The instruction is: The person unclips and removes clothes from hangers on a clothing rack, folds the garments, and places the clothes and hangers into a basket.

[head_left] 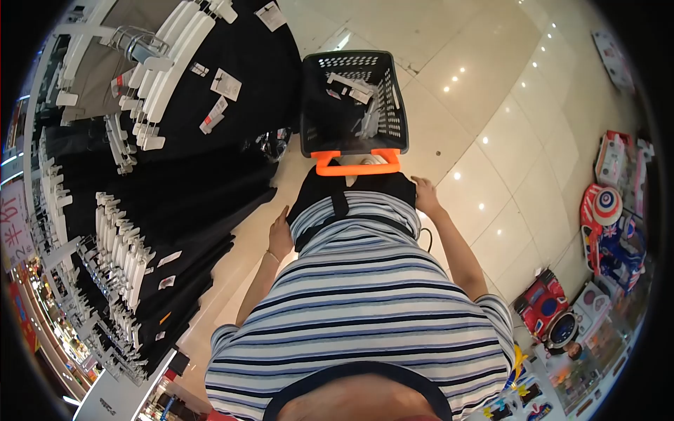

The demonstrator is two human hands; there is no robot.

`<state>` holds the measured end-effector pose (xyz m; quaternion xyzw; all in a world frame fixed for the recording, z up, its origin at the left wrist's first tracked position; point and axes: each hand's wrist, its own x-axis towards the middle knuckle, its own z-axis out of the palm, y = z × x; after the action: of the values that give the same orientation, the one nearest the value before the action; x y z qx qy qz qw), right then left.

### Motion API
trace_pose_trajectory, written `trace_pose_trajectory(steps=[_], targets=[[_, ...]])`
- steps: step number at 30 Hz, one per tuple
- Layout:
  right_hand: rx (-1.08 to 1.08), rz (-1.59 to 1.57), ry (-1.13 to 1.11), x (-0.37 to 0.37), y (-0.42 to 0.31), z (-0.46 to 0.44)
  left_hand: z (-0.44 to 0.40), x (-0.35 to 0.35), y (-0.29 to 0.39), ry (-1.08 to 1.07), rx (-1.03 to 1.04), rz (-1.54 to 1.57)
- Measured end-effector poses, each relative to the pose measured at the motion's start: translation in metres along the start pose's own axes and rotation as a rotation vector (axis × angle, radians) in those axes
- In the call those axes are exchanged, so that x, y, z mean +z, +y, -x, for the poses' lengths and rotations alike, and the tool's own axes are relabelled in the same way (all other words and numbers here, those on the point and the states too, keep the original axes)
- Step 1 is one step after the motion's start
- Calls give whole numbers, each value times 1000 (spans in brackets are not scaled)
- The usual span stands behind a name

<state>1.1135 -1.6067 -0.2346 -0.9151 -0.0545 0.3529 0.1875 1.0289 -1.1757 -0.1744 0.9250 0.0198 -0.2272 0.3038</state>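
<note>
My left hand (281, 234) hangs beside my hip at the left of the view, its fingers partly hidden at the edge of my dark shorts. On the other side, my right hand (425, 194) rests against the dark cloth at my hip, fingers partly seen. Just in front of me stands a dark basket (307, 105) with an orange handle (359, 169) folded toward me. Neither hand touches the basket. Inside it lie dark cloth and white hangers with tags (351, 87).
Black garments (253, 91) on white hangers (175, 63) fill racks along the left. Colourful bags and boxed goods (544, 309) line the right side. Pale, shiny floor tiles (491, 140) reflect ceiling lights.
</note>
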Motion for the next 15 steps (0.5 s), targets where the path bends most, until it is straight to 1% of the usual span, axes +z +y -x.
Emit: trace_pose_trajectory(steps=[1, 2, 5, 8, 11, 12, 13, 14, 15], targets=[[-103, 263, 59, -6, 1, 1, 0, -1, 1, 5, -16, 14], [-203, 319, 209, -10, -1, 4, 1, -4, 3, 6, -33, 27], [-473, 302, 347, -8, 4, 13, 1, -19, 18, -137, -231, -74], [-357, 118, 152, -23, 6, 33, 5, -23, 6, -137, -12, -91], [-310, 74, 263, 1, 13, 21, 6, -4, -12, -151, -134, 135], [-278, -172, 305, 1, 1, 18, 6, -25, 27, 23, -47, 62], [-223, -232, 249, 6, -1, 16, 1, -33, 41, 92, -21, 50], [-169, -290, 196, 13, -1, 11, -3, -34, 44, 142, 1, 55], [-117, -348, 146, 21, -2, 5, -6, -30, 38, 108, -6, 83]])
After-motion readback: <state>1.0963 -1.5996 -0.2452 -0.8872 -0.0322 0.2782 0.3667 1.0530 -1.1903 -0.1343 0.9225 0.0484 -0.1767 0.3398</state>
